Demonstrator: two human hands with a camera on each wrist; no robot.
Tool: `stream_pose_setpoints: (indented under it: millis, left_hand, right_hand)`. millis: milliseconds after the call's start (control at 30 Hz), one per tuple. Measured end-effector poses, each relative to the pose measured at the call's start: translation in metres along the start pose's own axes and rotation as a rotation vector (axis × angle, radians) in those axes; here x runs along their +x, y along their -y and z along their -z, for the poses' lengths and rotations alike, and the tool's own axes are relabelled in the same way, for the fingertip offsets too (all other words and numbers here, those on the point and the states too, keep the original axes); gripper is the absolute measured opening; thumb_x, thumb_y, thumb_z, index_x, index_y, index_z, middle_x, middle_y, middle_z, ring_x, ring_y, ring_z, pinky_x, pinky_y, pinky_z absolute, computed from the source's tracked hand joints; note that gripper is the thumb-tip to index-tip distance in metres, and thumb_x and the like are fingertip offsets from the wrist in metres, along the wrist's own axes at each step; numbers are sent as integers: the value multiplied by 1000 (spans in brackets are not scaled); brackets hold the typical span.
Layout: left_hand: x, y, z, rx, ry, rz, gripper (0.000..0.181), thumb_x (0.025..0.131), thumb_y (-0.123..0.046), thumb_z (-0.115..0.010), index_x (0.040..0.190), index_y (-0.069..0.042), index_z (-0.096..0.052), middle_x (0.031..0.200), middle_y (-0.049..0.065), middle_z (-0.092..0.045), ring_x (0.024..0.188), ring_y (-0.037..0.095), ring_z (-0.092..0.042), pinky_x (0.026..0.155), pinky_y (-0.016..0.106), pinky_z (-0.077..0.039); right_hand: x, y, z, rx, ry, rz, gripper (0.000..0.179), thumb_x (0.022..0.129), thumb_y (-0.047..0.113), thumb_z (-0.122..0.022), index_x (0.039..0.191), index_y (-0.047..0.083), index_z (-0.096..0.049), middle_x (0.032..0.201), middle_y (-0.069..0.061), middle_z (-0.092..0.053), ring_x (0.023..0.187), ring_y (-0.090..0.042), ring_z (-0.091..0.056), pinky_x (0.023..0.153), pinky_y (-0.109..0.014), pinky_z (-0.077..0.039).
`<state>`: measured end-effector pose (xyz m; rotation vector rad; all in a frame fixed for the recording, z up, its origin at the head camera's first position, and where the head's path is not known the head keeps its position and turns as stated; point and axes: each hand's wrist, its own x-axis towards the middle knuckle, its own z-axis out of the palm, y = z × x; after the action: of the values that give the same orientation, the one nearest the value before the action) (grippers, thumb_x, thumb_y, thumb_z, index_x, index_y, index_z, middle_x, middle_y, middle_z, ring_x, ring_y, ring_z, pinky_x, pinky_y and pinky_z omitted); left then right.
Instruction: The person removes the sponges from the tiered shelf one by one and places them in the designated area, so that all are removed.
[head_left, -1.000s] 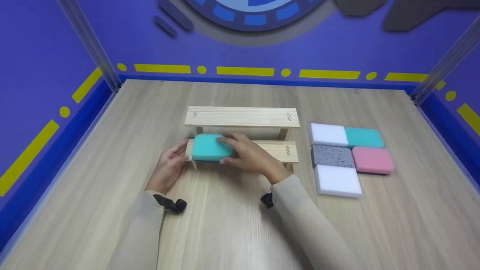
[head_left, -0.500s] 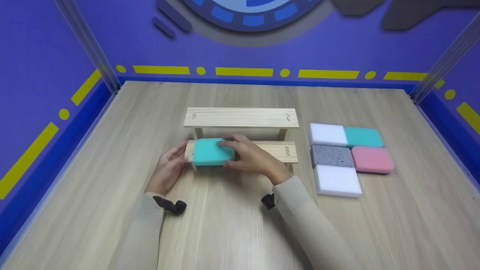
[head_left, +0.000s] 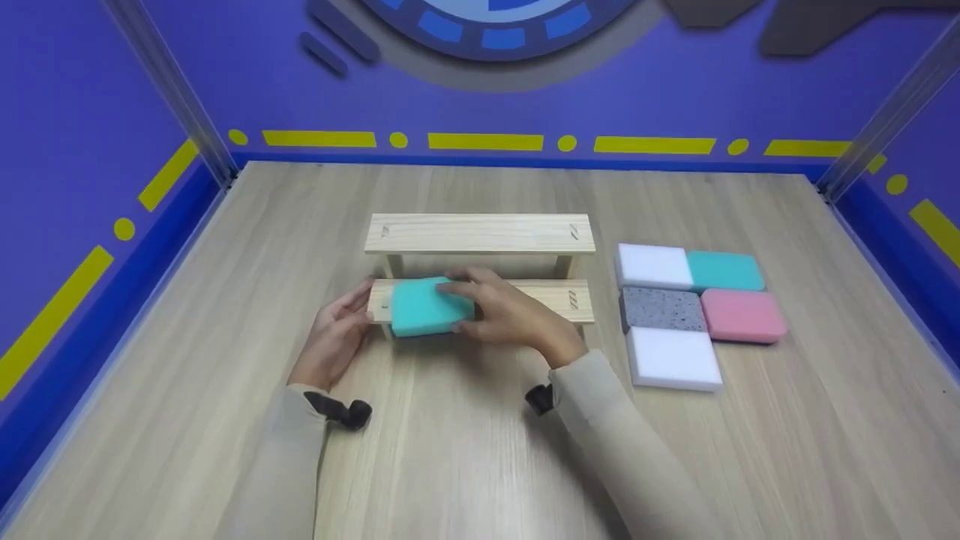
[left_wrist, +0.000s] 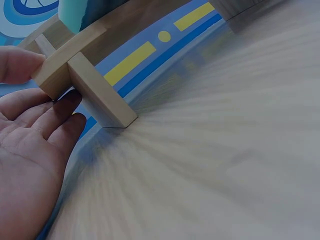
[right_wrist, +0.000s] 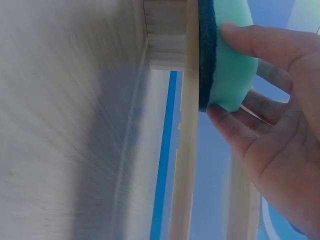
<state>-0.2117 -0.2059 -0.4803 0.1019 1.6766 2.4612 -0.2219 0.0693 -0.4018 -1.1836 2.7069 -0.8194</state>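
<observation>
A turquoise sponge (head_left: 427, 306) with a dark scouring layer underneath lies on the front, lower plank (head_left: 536, 300) of a two-step wooden rack. My right hand (head_left: 510, 311) holds this sponge from its right side, thumb at the near edge and fingers over the far part. In the right wrist view the scouring layer (right_wrist: 207, 65) rests flat against the plank. My left hand (head_left: 335, 337) pinches the plank's left end; the left wrist view has the thumb (left_wrist: 22, 64) on top and fingers below, beside the rack's leg (left_wrist: 102, 92).
Right of the rack lie two white sponges (head_left: 654, 266) (head_left: 673, 358), a second turquoise sponge (head_left: 725, 271), a grey speckled block (head_left: 663, 309) and a pink sponge (head_left: 744, 315), grouped together. The upper plank (head_left: 480, 233) stands behind the lower one. Blue walls (head_left: 480, 112) enclose the table.
My right hand has shifted the turquoise sponge slightly right and nearer to me, and it now sits a little turned. The left hand keeps its hold on the plank's end.
</observation>
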Motion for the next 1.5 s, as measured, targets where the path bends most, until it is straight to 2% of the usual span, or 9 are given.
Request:
stream_pose_setpoints:
  millis: [433, 700, 1033, 1333, 1500]
  left_hand:
    - [0, 1, 0, -19, -10, -6, 65, 89, 12, -41, 150, 8, -17, 158, 21, -19, 146, 29, -21, 102, 16, -42]
    - [0, 1, -1, -16, -14, -16, 64, 88, 13, -40, 149, 9, -18, 157, 23, -19, 146, 30, -20, 100, 16, -43]
    - [1, 1, -1, -14, -7, -24, 65, 88, 13, -40, 149, 10, -17, 158, 23, -16, 147, 31, -18, 107, 22, -38]
    - [1, 2, -1, -29, -7, -39, 65, 88, 14, -39, 148, 12, -16, 158, 25, -16, 147, 32, -17, 100, 16, -43]
    - [0, 2, -1, -29, -9, -43, 64, 87, 15, -40, 147, 12, -17, 157, 25, -17, 146, 32, -18, 99, 16, -43]
  right_hand:
    - [-6, 0, 6, -35, 8, -1, 54, 86, 15, -69, 137, 12, -54, 145, -12, -43, 135, -24, -41, 112, -36, -37]
    - [-10, -3, 13, -47, -3, 28, 54, 85, 16, -70, 136, 10, -54, 143, -13, -45, 134, -25, -42, 111, -36, -38]
    - [-20, -6, 22, -25, -7, 37, 55, 86, 16, -70, 137, 10, -53, 143, -16, -45, 134, -28, -41, 112, -40, -37]
    - [-30, -12, 34, -18, -39, 69, 53, 86, 15, -70, 136, 8, -54, 142, -15, -46, 131, -29, -44, 111, -41, -38]
    - [-36, -17, 42, 2, -48, 45, 54, 85, 15, -71, 136, 9, -54, 142, -12, -46, 131, -28, -45, 110, -42, -39]
